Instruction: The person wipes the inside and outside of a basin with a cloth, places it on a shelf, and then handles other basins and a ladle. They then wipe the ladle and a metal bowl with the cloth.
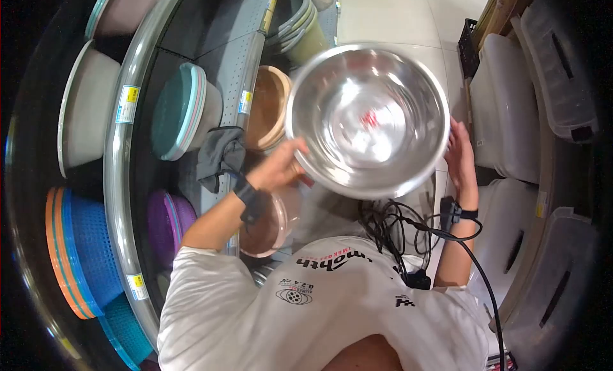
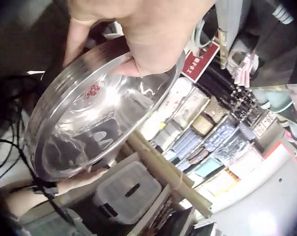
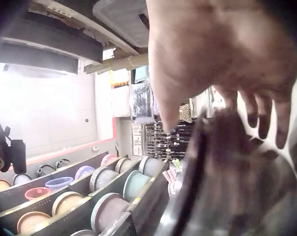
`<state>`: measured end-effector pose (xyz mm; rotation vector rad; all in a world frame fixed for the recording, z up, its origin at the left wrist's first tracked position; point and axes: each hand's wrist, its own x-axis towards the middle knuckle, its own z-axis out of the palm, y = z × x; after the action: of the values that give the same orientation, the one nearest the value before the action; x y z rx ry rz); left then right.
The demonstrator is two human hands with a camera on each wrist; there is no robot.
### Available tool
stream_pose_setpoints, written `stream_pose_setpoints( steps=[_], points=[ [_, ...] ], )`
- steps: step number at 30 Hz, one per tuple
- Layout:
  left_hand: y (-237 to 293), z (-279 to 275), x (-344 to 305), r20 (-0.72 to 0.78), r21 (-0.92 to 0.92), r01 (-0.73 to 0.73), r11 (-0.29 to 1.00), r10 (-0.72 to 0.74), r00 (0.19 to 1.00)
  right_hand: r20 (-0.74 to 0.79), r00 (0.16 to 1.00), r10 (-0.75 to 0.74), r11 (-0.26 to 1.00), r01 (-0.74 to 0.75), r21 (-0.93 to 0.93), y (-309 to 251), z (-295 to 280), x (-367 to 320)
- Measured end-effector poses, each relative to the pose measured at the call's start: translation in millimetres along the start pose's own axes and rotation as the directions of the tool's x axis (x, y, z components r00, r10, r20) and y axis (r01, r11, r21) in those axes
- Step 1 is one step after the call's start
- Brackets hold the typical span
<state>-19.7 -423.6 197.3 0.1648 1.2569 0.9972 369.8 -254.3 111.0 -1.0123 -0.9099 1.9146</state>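
Observation:
A shiny stainless-steel basin with a red mark inside its bottom is held up before the chest, its inside facing the head camera. My left hand grips the near left rim; in the left wrist view its thumb lies over the inner wall, with other fingers outside. At the opposite side, my right hand is at the right rim. The right wrist view shows its fingers extended and spread along the basin's blurred outer wall. Its thumb points down near the rim.
Shelves at left hold stacked basins and blue baskets; a grey cloth hangs at the shelf edge. Lidded plastic boxes line the right. Black cables loop below the basin, before the white shirt.

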Motion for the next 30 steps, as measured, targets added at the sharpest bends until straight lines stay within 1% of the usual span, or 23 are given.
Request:
stream_pose_setpoints(
  steps=[1, 2, 3, 4, 5, 6, 7, 8, 10, 12, 13, 14, 15, 16, 18, 19, 21, 22, 24, 25, 27, 28, 30],
  points=[
    [-16, -7, 2, 0.041, 0.055, 0.070, 0.996, -0.072, 0.997, 0.015, 1.000, 0.011, 0.997, -0.010, -0.080, 4, -10, -5],
    [-33, -5, 3, -0.007, 0.106, 0.085, 0.991, -0.084, 0.996, 0.030, 0.999, 0.022, 0.987, -0.017, -0.159, 8, -15, -10],
    [-45, 2, 1, 0.008, 0.139, 0.076, 0.987, -0.078, 0.997, -0.043, 0.997, 0.057, 0.933, -0.069, -0.353, -12, 3, -28],
    [-53, 6, 0, 0.019, 0.171, 0.069, 0.983, -0.074, 0.997, -0.042, 0.997, 0.065, 0.934, -0.076, -0.348, -6, -3, -34],
    [-50, 5, 0, 0.011, 0.176, 0.079, 0.981, -0.082, 0.997, -0.077, 0.997, -0.013, 0.883, -0.024, -0.468, 2, -13, -39],
    [-44, 4, 1, 0.056, 0.323, 0.008, 0.946, -0.027, 0.998, -0.104, 0.990, -0.097, 0.816, 0.019, -0.578, 13, -22, -41],
    [-37, 5, 2, 0.108, 0.453, -0.067, 0.889, 0.020, 0.994, -0.110, 0.981, -0.162, 0.831, 0.075, -0.551, 27, -30, -40],
    [-8, 31, -11, 0.043, 0.572, 0.005, 0.820, -0.036, 0.998, -0.111, 0.982, -0.151, 0.835, 0.067, -0.546, 27, -27, -44],
    [26, 12, 7, 0.049, 0.540, -0.004, 0.842, -0.027, 0.998, -0.143, 0.977, -0.161, 0.802, 0.045, -0.595, 15, -17, -48],
    [74, -5, 25, 0.097, 0.478, -0.252, 0.841, 0.235, 0.967, -0.159, 0.969, -0.187, 0.810, 0.061, -0.583, 11, -7, -49],
    [92, -7, 29, 0.042, 0.643, -0.394, 0.656, 0.484, 0.874, -0.173, 0.963, -0.209, 0.816, 0.075, -0.573, 9, -5, -49],
    [116, -13, 35, 0.044, 0.783, -0.462, 0.417, 0.704, 0.709, -0.169, 0.962, -0.215, 0.813, 0.080, -0.577, 6, -3, -47],
    [142, -36, 52, 0.050, 0.936, -0.322, 0.141, 0.853, 0.519, -0.158, 0.964, -0.212, 0.811, 0.083, -0.579, 6, -4, -44],
    [163, -67, 72, 0.126, 0.991, -0.086, -0.104, 0.940, 0.316, -0.150, 0.968, -0.201, 0.811, 0.079, -0.580, 10, -6, -44],
    [195, -116, 106, 0.330, 0.910, 0.245, -0.335, 0.942, 0.064, -0.163, 0.975, -0.150, 0.835, 0.037, -0.549, 1, 5, -47],
    [206, -140, 122, 0.327, 0.909, 0.247, -0.335, 0.942, 0.074, -0.179, 0.975, -0.133, 0.846, 0.018, -0.532, 0, 8, -48],
    [220, -165, 141, -0.031, 0.994, 0.105, 0.007, 0.974, 0.223, -0.190, 0.971, -0.145, 0.830, 0.015, -0.558, -2, 12, -47],
    [223, -167, 144, -0.029, 0.995, 0.104, 0.005, 0.974, 0.226, -0.193, 0.971, -0.144, 0.831, 0.012, -0.557, -2, 14, -47],
    [225, -142, 133, -0.109, 0.992, -0.017, 0.124, 0.922, 0.371, -0.203, 0.968, -0.149, 0.841, 0.016, -0.541, -5, 20, -45],
    [225, -140, 135, -0.109, 0.992, -0.017, 0.125, 0.922, 0.372, -0.204, 0.968, -0.148, 0.840, 0.015, -0.542, -4, 19, -45],
    [223, -138, 135, -0.003, 0.994, 0.105, -0.029, 0.955, 0.298, -0.189, 0.972, -0.141, 0.825, 0.010, -0.565, -3, 15, -44],
    [222, -137, 133, -0.005, 0.993, 0.111, -0.029, 0.954, 0.298, -0.186, 0.973, -0.136, 0.827, 0.008, -0.562, -1, 15, -44],
    [223, -133, 130, -0.092, 0.993, 0.101, 0.063, 0.941, 0.326, -0.193, 0.975, -0.106, 0.829, -0.021, -0.560, -3, 16, -43]
  ],
)
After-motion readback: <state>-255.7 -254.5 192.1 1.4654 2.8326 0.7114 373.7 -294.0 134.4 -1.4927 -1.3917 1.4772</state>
